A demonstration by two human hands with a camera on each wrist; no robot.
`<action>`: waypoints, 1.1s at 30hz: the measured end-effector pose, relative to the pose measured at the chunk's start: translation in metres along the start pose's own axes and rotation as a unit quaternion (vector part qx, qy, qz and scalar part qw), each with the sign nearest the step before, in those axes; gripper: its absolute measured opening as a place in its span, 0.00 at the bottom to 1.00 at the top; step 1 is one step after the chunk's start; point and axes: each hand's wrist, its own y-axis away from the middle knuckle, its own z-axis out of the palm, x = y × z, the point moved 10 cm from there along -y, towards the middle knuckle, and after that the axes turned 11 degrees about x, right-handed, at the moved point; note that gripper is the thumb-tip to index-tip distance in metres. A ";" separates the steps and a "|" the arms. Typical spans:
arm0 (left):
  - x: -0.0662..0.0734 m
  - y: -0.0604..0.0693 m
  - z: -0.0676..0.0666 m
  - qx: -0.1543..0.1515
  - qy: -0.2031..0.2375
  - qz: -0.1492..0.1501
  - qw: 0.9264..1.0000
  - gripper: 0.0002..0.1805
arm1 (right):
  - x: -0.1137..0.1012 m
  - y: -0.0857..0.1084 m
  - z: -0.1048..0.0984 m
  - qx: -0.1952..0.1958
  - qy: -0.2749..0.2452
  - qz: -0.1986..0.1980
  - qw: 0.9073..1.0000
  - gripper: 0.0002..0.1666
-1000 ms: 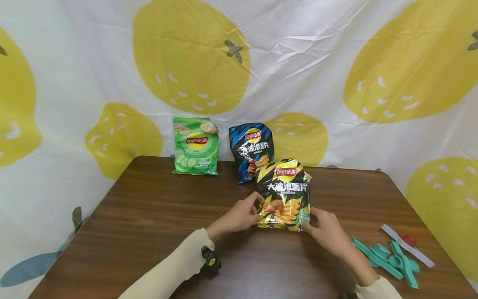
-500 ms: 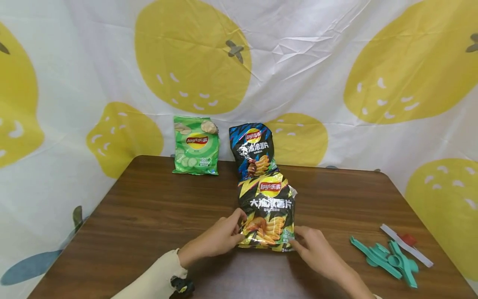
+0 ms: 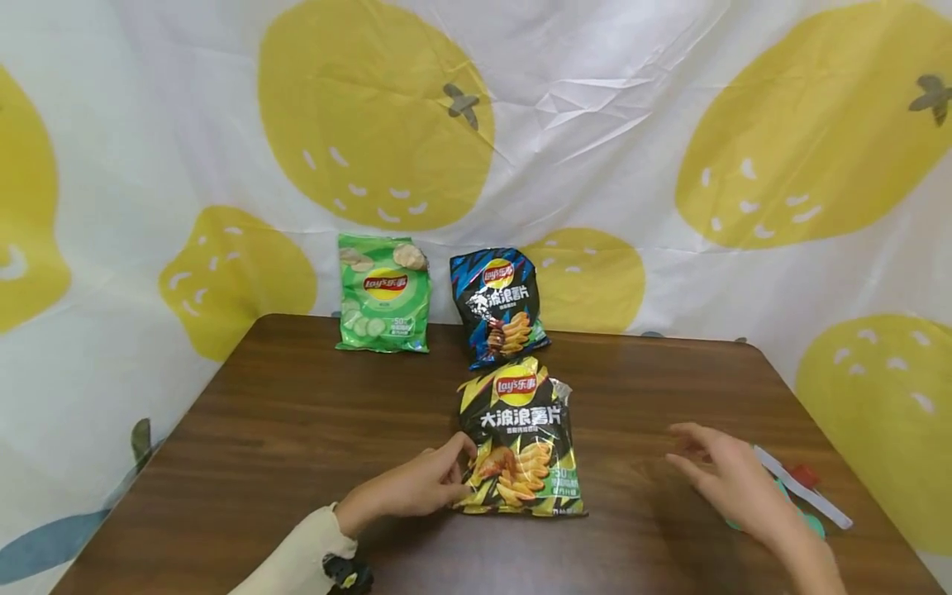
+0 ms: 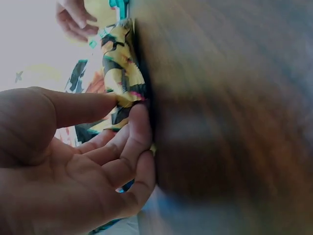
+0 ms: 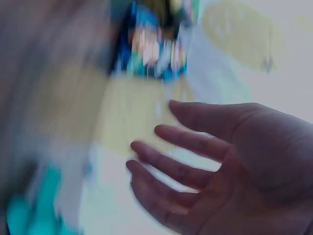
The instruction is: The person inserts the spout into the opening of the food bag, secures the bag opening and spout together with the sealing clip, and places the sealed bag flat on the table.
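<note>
A black and yellow chip bag (image 3: 518, 446) lies at the middle of the table, its printed front up. My left hand (image 3: 416, 487) pinches its lower left edge; in the left wrist view the thumb (image 4: 85, 107) and fingers meet on the yellow and black foil (image 4: 122, 68). The right hand (image 3: 732, 479) hovers apart from the bag, to its right, fingers spread and nothing held. Beneath and behind that hand are teal bag clips (image 3: 814, 522), mostly hidden in the head view, and a white clip strip (image 3: 803, 487) with a red part (image 3: 805, 474).
A green chip bag (image 3: 384, 293) and a blue and black chip bag (image 3: 497, 306) stand against the lemon-print cloth (image 3: 580, 182) at the back of the brown table (image 3: 297, 430). The blue one is just behind the yellow one's top.
The black and yellow bag has come towards me and left, down onto the table. My right hand has let go of it and moved right, over the clips; the left keeps its hold.
</note>
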 end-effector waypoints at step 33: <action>-0.006 0.005 -0.003 -0.052 0.026 -0.039 0.998 0.20 | 0.087 0.030 0.014 -0.151 0.072 0.093 0.982 0.29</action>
